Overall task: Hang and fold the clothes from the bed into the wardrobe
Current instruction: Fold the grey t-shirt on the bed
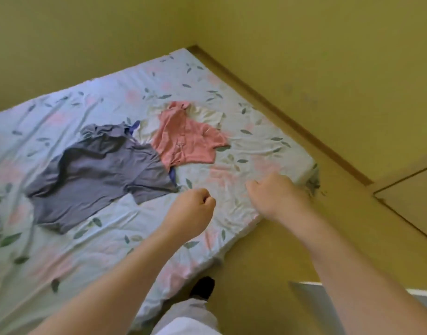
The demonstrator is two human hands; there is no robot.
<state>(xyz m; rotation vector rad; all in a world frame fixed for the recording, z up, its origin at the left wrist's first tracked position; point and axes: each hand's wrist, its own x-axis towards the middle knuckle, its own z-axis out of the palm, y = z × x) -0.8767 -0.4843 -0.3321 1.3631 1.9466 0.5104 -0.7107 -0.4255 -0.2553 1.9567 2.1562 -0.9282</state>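
Hovering above the near corner of the bed (pixel 62 262), the left hand (pixel 193 209) is clenched in an empty fist. The right hand (pixel 277 194) beside it also curls, grasping nothing. Farther back lie a grey T-shirt (pixel 99 175) and a pink shirt (pixel 186 141), their edges overlapping, with a cream garment (pixel 207 114) beneath the pink one.

A home bedroom: a floral-sheeted mattress (pixel 111 238) strewn with clothes (pixel 99 172) sits in a yellow-walled corner (pixel 193 25).
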